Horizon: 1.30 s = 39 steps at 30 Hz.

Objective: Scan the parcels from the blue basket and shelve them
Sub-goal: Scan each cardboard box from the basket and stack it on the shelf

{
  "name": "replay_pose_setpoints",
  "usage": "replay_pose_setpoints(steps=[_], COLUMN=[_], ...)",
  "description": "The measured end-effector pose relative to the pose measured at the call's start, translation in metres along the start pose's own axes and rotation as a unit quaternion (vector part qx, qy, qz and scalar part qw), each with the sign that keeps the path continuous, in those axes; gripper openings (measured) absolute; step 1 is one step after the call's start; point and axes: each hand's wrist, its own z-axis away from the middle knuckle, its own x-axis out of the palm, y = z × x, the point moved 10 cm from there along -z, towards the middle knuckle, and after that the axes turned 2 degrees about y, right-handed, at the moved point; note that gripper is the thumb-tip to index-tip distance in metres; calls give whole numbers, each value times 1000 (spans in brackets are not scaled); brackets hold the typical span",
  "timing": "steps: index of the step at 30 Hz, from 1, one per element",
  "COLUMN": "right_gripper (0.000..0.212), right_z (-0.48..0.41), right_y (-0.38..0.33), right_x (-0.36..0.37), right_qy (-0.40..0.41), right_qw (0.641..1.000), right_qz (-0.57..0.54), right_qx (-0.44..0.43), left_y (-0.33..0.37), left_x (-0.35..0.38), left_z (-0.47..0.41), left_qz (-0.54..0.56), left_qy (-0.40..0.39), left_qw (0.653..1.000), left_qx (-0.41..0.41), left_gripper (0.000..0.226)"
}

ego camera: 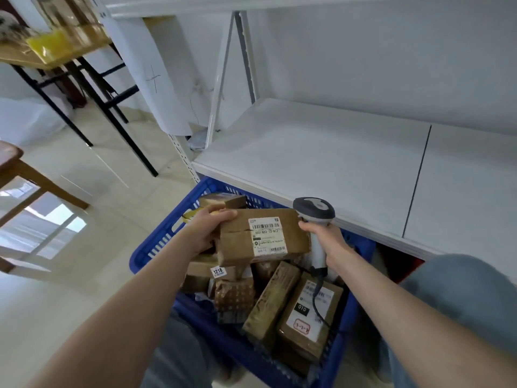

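Head view. The left hand [208, 229] grips a brown parcel [263, 236] by its left end, thumb on top and fingers curled beneath. The parcel is held above the basket [156, 239], between the two hands, with its barcode label facing up.

The right hand [327, 239] is closed round the handle of a scanner [314, 210], just right of the parcel. The scanner head stands above the fist at the parcel's upper right corner. Whether it touches the parcel cannot be told. Its cable [316, 298] hangs down into the basket.

The basket sits below both hands and holds more parcels. A long box [272, 301] lies under the right hand, and one marked 1218 [207, 271] lies under the left wrist.

A shelf [321, 152] lies beyond the right hand. A table [42, 57] stands well beyond the left.
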Motion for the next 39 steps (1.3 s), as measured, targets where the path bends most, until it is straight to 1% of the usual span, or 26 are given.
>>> replay_pose_setpoints(steps=[1, 3, 5, 7, 8, 10, 11, 12, 14, 15, 17, 21, 24, 26, 30, 34, 35, 36, 37, 39], right_gripper=[53, 49, 44, 44, 47, 57, 60, 59, 48, 43, 40, 34, 25, 19, 18, 14, 11, 5, 3, 9], right_z=[4, 12, 21, 27, 32, 36, 39, 40, 49, 52, 56, 66, 77, 82, 90, 110, 114, 116, 118, 121], right_y=[-1, -5, -9, -8, -7, -4, -2, 1, 3, 4, 5, -3, -11, -15, -14, -7, 0, 10, 22, 42], right_x=[3, 8, 10, 7, 4, -3, -7, -11, -16, -19, -24, -34, -41, -46, -48, -42, -39, -37, -35, -31], right_qy=[-1, -6, -7, -1, 2, 10, 11, 17, 23, 27, 35, 47, 58, 65, 63, 64, 57, 47, 39, 31], right_qw=[1000, 1000, 1000, 999, 999, 999, 999, 998, 998, 998, 997, 995, 991, 989, 988, 978, 979, 982, 986, 990], right_qz=[-3, -4, 1, -2, -7, -13, -14, -16, -16, -12, -9, -49, -66, -69, -49, -4, -1, 2, 8, 22], right_qx=[-2, -11, -26, -35, -40, -48, -50, -50, -49, -51, -61, -77, -104, -117, -132, -199, -196, -181, -164, -136], left_y=[1, -2, -9, -10, -11, -10, -9, -11, -18, -20, -19, -2, 4, 0, -10, -28, -33, -38, -41, -47], left_x=[-6, -10, -6, -1, 1, 5, 8, 11, 15, 15, 17, 27, 37, 40, 38, 42, 42, 42, 42, 41], left_z=[3, 8, 13, 21, 22, 27, 33, 39, 47, 50, 52, 63, 66, 65, 60, 53, 51, 50, 50, 49], left_qz=[11, -10, -16, 20, 50, 81, 76, 64, 44, 48, 46, -54, -92, -68, -9, 23, 33, 42, 49, 60], left_qy=[26, 64, 65, 39, 14, -53, -83, -104, -118, -113, -92, -39, -59, -76, -45, -24, -20, -17, -15, -8], left_qw=[1000, 998, 998, 999, 999, 995, 993, 991, 990, 990, 991, 994, 992, 993, 996, 996, 996, 996, 996, 995], left_qx=[1, -7, -22, -18, -11, 22, 39, 49, 66, 73, 82, 81, 68, 56, 71, 80, 77, 76, 78, 81], left_gripper=[58, 58, 50, 35, 36, 51, 56, 57, 51, 50, 50, 51, 49, 48, 48, 54, 54, 54, 53, 53])
